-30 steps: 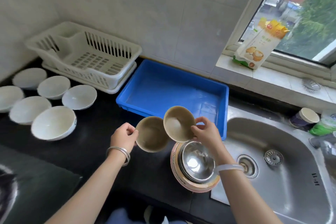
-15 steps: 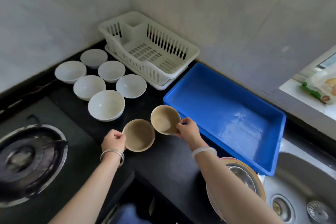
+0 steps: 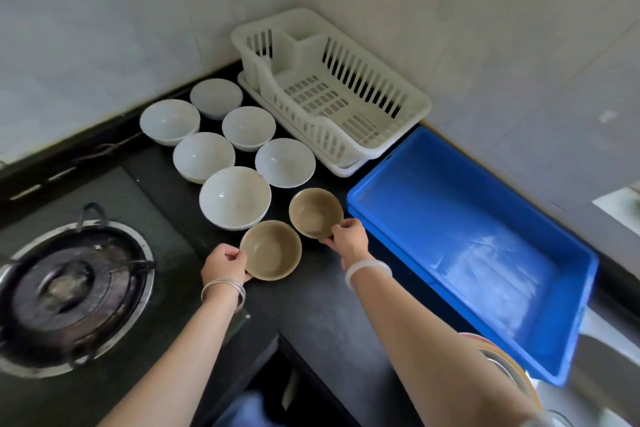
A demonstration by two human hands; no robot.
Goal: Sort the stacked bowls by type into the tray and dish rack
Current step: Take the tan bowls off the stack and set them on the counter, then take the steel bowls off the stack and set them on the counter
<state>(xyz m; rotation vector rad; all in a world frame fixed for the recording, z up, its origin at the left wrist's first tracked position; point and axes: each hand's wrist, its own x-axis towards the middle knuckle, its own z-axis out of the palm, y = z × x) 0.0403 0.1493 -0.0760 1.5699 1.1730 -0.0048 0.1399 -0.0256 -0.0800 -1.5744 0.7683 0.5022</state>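
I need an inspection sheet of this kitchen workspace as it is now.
Surface: black counter.
Job's things: six white bowls beside the dish rack; near tan bowl, far tan bowl; dish rack and blue tray hold no bowls; bowl stack lower right, mostly behind the arm.
Clutter: nothing seen.
Grippers: left hand grips the near tan bowl's rim, right hand the far tan bowl's.
Cables: thin dark cord, it seems, behind the gas burner.
Surroundings: tiled walls, sink corner.
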